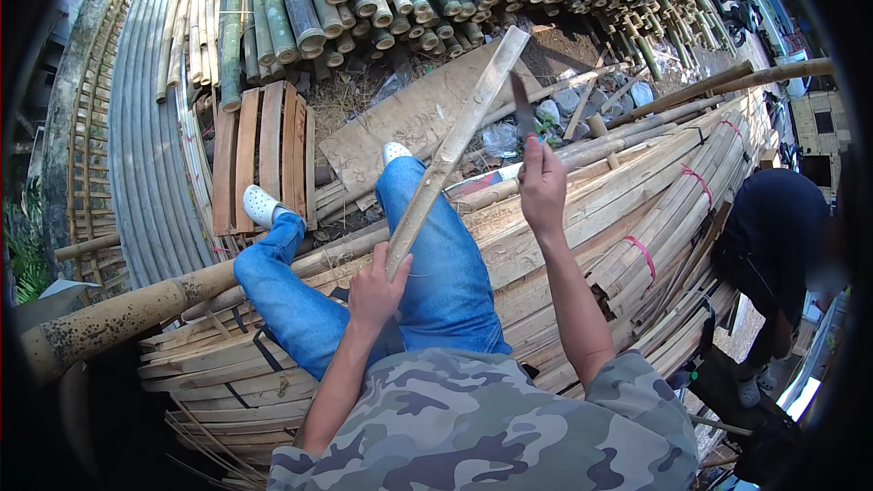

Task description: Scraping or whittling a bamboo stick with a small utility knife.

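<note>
My left hand [376,293] is closed around the lower end of a split bamboo strip [455,145]. The strip slants up and away to the right across my right knee, its pale inner side showing. In my right hand [543,184] is a knife [522,102], gripped by its handle with the dark blade pointing up. The blade stands to the right of the strip's upper part, apart from it. Most of the knife's handle is hidden in my fist. I sit on stacked bamboo slats [536,268], legs stretched forward.
Ahead lies a large pile of bamboo poles [382,0]. A wooden crate [259,159] stands by my left foot, next to corrugated sheeting [145,127]. A flat board [382,132] lies beyond my feet. One thick bamboo pole [127,318] juts out left. Another person [773,236] bends over at right.
</note>
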Tool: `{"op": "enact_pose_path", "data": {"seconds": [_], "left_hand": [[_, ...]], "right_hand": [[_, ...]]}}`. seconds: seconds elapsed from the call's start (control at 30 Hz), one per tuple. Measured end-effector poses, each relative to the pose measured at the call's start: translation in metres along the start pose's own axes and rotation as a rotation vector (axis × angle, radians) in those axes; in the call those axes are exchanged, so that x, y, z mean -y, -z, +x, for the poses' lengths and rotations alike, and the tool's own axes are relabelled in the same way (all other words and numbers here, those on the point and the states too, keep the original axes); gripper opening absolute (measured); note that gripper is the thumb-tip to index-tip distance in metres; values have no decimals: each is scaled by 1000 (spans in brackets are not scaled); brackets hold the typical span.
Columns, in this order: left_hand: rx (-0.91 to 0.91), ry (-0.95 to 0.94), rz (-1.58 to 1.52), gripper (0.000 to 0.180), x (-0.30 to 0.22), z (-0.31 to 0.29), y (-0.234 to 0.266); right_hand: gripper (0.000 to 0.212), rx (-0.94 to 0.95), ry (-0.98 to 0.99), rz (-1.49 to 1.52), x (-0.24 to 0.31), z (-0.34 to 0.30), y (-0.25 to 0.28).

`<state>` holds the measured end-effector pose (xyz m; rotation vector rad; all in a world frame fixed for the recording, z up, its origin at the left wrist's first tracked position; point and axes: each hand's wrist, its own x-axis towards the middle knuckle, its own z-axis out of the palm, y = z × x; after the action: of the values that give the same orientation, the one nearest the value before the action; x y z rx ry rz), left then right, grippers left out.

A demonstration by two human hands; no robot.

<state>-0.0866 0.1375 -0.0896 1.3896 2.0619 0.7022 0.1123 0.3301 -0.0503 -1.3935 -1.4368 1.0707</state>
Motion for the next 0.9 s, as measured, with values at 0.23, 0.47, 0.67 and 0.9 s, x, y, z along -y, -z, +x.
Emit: {"op": "enact_pose_path", "data": {"seconds": [0.23,0.47,0.67,0.9], "left_hand": [[-9,-11,-8,38,1,-3,0],[-27,-45,4,38,7,-2,-3],[1,-21,9,38,3,0,-2],[15,-2,21,38,-1,0,-2]], "right_hand": [[45,282,-24,-109,19,21,16],[43,759,-10,-536,19,28,9],[47,836,156,-409,-14,23,-5],[48,637,74,-450,-11,32,8]]}}
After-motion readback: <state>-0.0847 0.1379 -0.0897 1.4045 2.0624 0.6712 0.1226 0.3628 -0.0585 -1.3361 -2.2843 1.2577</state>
